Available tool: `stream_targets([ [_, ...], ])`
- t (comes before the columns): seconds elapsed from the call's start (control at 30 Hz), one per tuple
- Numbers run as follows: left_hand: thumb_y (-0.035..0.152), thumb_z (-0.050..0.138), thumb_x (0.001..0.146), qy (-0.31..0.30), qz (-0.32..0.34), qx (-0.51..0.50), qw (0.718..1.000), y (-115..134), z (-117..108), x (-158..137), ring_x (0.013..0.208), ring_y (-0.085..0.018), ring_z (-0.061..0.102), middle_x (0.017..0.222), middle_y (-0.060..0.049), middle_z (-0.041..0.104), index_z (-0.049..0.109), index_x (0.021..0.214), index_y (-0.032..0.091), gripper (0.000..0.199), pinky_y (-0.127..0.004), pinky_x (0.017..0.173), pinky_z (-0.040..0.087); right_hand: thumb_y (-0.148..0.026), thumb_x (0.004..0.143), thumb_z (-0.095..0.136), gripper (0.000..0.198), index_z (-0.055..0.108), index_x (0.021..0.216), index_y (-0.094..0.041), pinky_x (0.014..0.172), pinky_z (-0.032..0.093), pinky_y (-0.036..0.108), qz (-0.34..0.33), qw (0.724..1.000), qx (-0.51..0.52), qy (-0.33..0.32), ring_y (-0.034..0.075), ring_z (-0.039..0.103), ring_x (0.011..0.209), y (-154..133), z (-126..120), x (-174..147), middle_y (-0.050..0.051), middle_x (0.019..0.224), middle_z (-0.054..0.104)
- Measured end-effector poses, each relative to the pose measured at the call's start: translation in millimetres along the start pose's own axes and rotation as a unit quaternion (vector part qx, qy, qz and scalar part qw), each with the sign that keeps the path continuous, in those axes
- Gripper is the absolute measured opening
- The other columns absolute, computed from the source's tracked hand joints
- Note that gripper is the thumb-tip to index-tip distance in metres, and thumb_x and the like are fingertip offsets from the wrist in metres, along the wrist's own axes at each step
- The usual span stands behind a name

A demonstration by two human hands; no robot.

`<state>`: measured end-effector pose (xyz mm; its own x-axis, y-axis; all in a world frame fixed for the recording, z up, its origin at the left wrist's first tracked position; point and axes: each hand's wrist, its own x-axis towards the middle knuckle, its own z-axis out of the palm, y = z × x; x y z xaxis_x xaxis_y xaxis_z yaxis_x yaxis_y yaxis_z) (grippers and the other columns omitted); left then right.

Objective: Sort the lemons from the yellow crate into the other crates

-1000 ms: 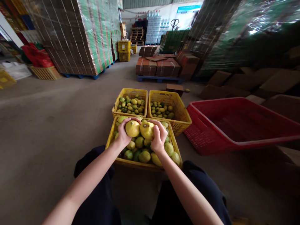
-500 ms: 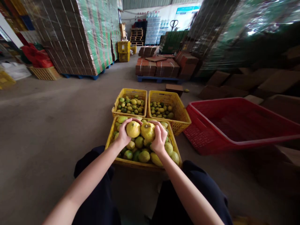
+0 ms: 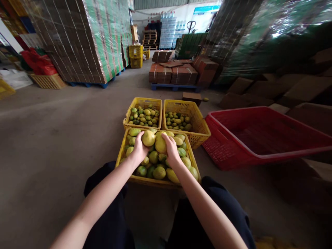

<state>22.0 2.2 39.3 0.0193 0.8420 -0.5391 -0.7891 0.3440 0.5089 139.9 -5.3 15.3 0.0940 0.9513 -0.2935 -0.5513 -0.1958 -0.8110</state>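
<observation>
My left hand (image 3: 140,150) is wrapped around a round yellow lemon (image 3: 148,138), its thumb on the near side. Close beside it, my right hand (image 3: 171,148) grips a larger yellow lemon (image 3: 160,143), with the thumb lying over its top. Both fruits are held above the front yellow crate (image 3: 120,155), which is filled with green and yellow lemons (image 3: 159,173). Some fingers of each hand are hidden behind the fruit.
Behind stand a left yellow crate (image 3: 127,119) and a right yellow crate (image 3: 199,121), both holding smaller lemons. A large red crate (image 3: 223,148) is at the right. Flattened cartons (image 3: 184,74) lie on a blue pallet, and a wrapped stack (image 3: 72,41) rises at the left.
Both lemons have been turned in my hands, so their stem ends no longer face me. My right thumb has moved onto the top of its lemon. The crates stay put.
</observation>
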Motion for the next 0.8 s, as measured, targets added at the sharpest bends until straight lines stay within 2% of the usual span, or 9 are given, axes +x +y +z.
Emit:
stream_targets([
  [0.1,0.039,0.053,0.089,0.039,-0.05,0.026,0.998,-4,-5,13,0.076,-0.02,0.068,0.072,-0.003,0.067,0.063,0.09,0.022,0.02,-0.026,0.062,0.054,-0.031,0.078,0.071,0.015,0.06,0.082,-0.021,0.046,0.05,0.025,0.052,0.995,-0.045,0.077,0.016,0.061,0.057,-9,8,-6,-0.003,0.057,0.06],
  [0.2,0.047,0.047,0.091,0.034,-0.071,0.046,0.996,-9,-10,22,0.074,-0.02,0.068,0.077,-0.005,0.068,0.062,0.092,0.023,0.029,-0.027,0.061,0.054,-0.035,0.083,0.064,0.016,0.061,0.086,-0.019,0.044,0.051,0.026,0.111,0.989,-0.022,0.096,0.018,0.063,0.056,-20,12,-10,-0.001,0.055,0.06],
  [0.27,0.05,0.044,0.092,0.019,-0.083,0.056,0.995,-11,-12,24,0.066,-0.02,0.066,0.076,-0.005,0.067,0.062,0.093,0.022,0.034,-0.029,0.06,0.054,-0.038,0.085,0.06,0.018,0.061,0.085,-0.02,0.043,0.052,0.026,0.127,0.986,-0.015,0.11,0.018,0.064,0.055,-26,14,-11,-0.001,0.053,0.059],
  [0.37,0.05,0.045,0.091,-0.004,-0.104,0.071,0.992,-11,-16,26,0.05,-0.016,0.058,0.066,-0.003,0.063,0.062,0.096,0.021,0.034,-0.027,0.051,0.05,-0.039,0.086,0.059,0.018,0.06,0.083,-0.021,0.042,0.053,0.026,0.127,0.985,-0.013,0.113,0.018,0.064,0.053,-31,13,-13,-0.001,0.052,0.059],
  [0.43,0.049,0.046,0.09,-0.003,-0.107,0.08,0.991,-9,-18,26,0.046,-0.015,0.055,0.064,-0.002,0.062,0.062,0.097,0.021,0.032,-0.025,0.047,0.047,-0.037,0.086,0.06,0.017,0.061,0.085,-0.02,0.042,0.052,0.024,0.118,0.988,-0.016,0.1,0.016,0.062,0.05,-32,12,-14,-0.002,0.052,0.059],
  [0.63,0.044,0.047,0.089,0.013,-0.09,0.032,0.995,-4,-15,19,0.06,-0.018,0.062,0.073,-0.004,0.066,0.063,0.103,0.024,0.029,-0.025,0.052,0.05,-0.032,0.082,0.068,0.02,0.065,0.094,-0.017,0.039,0.045,0.019,0.079,0.996,-0.022,0.046,0.01,0.055,0.043,-27,5,-10,-0.002,0.057,0.063],
  [0.8,0.036,0.052,0.086,0.014,-0.023,0.026,0.999,0,-4,3,0.07,-0.019,0.066,0.078,-0.002,0.069,0.062,0.098,0.026,0.019,-0.029,0.061,0.056,-0.033,0.084,0.066,0.02,0.067,0.096,-0.018,0.044,0.05,0.021,0.073,0.996,0.007,0.05,0.013,0.061,0.051,-25,8,-11,-0.001,0.061,0.066],
])
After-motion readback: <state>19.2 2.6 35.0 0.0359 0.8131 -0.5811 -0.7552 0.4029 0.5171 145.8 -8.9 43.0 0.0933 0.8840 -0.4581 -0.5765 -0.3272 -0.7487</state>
